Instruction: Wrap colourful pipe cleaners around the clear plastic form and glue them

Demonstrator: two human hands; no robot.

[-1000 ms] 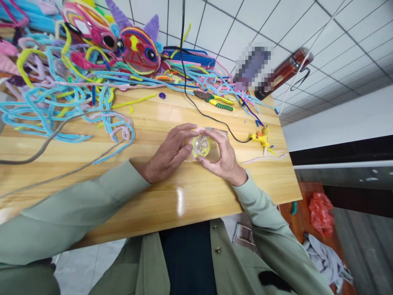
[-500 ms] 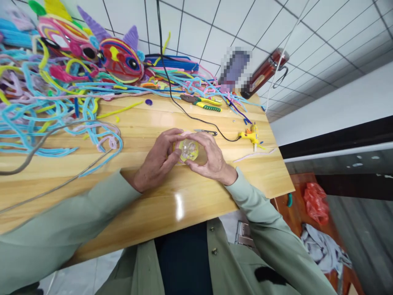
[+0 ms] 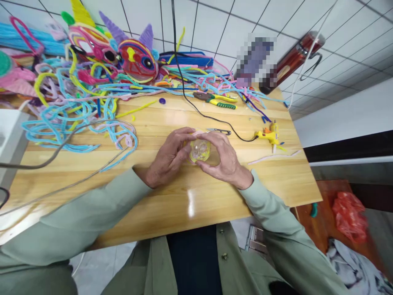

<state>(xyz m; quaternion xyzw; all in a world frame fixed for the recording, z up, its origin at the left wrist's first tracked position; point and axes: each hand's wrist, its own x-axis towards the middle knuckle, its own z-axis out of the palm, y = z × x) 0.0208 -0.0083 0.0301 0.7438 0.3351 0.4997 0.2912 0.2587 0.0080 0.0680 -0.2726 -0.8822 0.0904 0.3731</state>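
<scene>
My left hand [image 3: 167, 159] and my right hand [image 3: 225, 159] are curled round a small clear ball [image 3: 199, 150] with a yellowish rim, held just above the wooden table [image 3: 190, 205]. Fingers of both hands press on its sides, and a pink pipe cleaner strand [image 3: 196, 133] shows at its top edge. Both forearms in pale green sleeves rest on the table.
A heap of coloured pipe cleaners [image 3: 76, 102] and two pipe-cleaner animal faces [image 3: 136, 57] fill the back left. Pliers [image 3: 216, 99], small snips [image 3: 219, 131] and a yellow glue gun [image 3: 268, 135] with a black cord lie behind my hands. A dark red bottle [image 3: 290, 61] stands at the back right.
Only the camera has shifted; my hands stay closed round the ball in the same place on the table.
</scene>
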